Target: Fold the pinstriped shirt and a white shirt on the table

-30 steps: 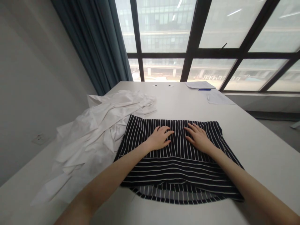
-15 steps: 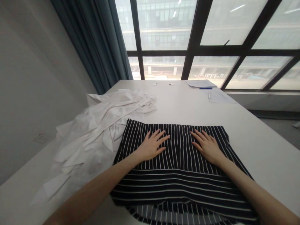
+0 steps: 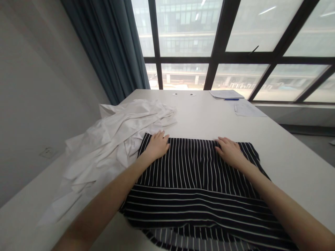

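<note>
A black garment with thin white stripes (image 3: 193, 181) lies folded flat on the white table (image 3: 288, 164) in front of me. My left hand (image 3: 157, 145) rests palm down on its far left corner, fingers together and stretched toward the far edge. My right hand (image 3: 229, 150) lies flat on the far edge, right of the middle, fingers extended. Neither hand holds anything; both press on the cloth. Both forearms reach across the garment from the near side.
A crumpled white garment (image 3: 110, 139) is heaped on the table to the left, touching the striped one. Papers (image 3: 246, 109) and a blue pen (image 3: 231, 99) lie at the far right by the window. A dark curtain (image 3: 112, 45) hangs at the far left.
Both hands slid from the middle of the striped garment outward and up to its far edge, the left one to the far left corner. The garment lies nearer to me than a second ago.
</note>
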A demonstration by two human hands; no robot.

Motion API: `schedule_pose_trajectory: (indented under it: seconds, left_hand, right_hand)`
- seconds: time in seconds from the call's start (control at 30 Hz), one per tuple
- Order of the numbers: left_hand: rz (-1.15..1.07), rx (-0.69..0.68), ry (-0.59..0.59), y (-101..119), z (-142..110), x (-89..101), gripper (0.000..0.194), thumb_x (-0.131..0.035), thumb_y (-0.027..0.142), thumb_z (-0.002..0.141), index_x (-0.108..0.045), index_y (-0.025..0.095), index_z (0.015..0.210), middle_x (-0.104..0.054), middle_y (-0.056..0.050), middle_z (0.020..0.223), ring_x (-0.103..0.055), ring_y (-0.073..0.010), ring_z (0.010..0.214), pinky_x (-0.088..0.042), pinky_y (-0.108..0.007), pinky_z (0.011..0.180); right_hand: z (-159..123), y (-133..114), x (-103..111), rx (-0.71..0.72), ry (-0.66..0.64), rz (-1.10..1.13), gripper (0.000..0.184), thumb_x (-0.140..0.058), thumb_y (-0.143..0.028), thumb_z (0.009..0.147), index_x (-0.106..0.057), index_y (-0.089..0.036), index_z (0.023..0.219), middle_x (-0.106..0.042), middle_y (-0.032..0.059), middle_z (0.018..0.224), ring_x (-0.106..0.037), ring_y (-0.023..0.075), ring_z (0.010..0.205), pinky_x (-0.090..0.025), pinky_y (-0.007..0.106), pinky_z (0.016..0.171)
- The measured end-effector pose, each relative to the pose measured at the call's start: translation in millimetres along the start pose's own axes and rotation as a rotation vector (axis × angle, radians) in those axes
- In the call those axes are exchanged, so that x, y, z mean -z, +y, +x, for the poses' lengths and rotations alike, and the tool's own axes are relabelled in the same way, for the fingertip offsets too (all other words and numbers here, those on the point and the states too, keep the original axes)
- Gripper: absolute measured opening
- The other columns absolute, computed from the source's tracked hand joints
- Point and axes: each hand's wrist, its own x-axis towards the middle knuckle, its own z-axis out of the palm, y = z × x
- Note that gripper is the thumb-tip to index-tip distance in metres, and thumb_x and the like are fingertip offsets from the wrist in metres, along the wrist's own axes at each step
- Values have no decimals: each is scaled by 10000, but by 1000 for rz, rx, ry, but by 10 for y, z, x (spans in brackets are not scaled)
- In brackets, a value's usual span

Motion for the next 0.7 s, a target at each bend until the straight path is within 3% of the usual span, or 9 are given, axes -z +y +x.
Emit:
schedule_pose_trajectory:
  seconds: [0.13, 0.27, 0.5, 0.7]
  left_hand:
    - [-182, -142, -27, 520, 241, -75, 574, -385, 432, 1021, -373, 125, 1506, -355, -164, 1586, -310, -287, 1479, -270, -467, 1194]
    - [-211, -201, -24, 726, 250, -326, 610, -326, 480, 1032, -303, 149, 1544, -296, -136, 1617, -253, -267, 1504, -219, -488, 1211]
    - [-174, -213, -30, 566, 224, -436, 676, -246, 567, 1026, -231, 177, 1578, -205, -117, 1645, -182, -246, 1526, -185, -466, 1224]
    - [-120, -136, -86, 151, 164, -447, 715, -225, 624, 1009, -240, 194, 1580, -156, -108, 1653, -138, -257, 1533, -162, -482, 1228]
  right_hand:
    - [211, -445, -87, 130, 41, 131, 449, -352, -299, 981, -581, -191, 1352, -564, 123, 1445, -479, 290, 1356, -365, 521, 1094]
    - [175, -566, -256, 158, 43, 150, 482, -277, -297, 1014, -527, -214, 1418, -527, 78, 1491, -435, 256, 1399, -330, 489, 1128]
    - [89, -369, -253, 132, -58, 74, 580, -242, -487, 1026, -396, -239, 1527, -362, 41, 1600, -303, 256, 1478, -269, 482, 1182]
    - [-9, 20, -271, 77, -104, 39, 654, -194, -572, 1004, -348, -251, 1552, -295, 35, 1626, -248, 247, 1498, -240, 479, 1202]
